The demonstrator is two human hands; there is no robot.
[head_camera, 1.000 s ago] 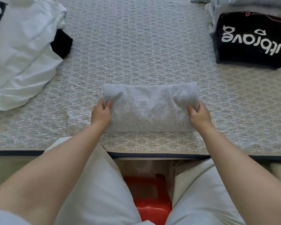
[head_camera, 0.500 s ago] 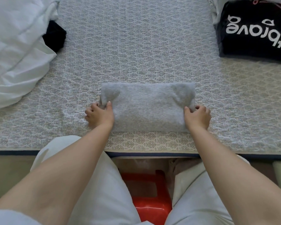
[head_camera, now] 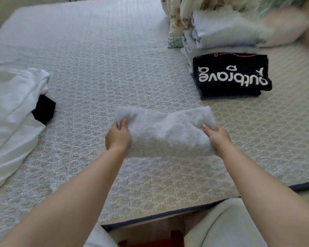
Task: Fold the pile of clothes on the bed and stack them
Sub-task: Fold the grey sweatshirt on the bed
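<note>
A folded pale grey fluffy garment (head_camera: 165,130) is held just above the bed, in the middle of the view. My left hand (head_camera: 117,137) grips its left end, thumb on top. My right hand (head_camera: 217,137) grips its right end the same way. To the far right a stack of folded clothes (head_camera: 227,34) stands on the bed, with a black folded shirt with white lettering (head_camera: 232,75) in front of it. At the left lies a loose pile of white cloth (head_camera: 12,111) with a black garment (head_camera: 44,108) poking out from under it.
The patterned grey bed cover (head_camera: 100,59) stretches away ahead, its dark-trimmed front edge (head_camera: 150,215) close to my knees. A floral fabric (head_camera: 178,20) bunches behind the folded stack. A red stool shows below, between my legs.
Both hands have lifted the folded grey garment off the bed and carried it forward and to the right. My view has swung up, bringing the folded stack into sight.
</note>
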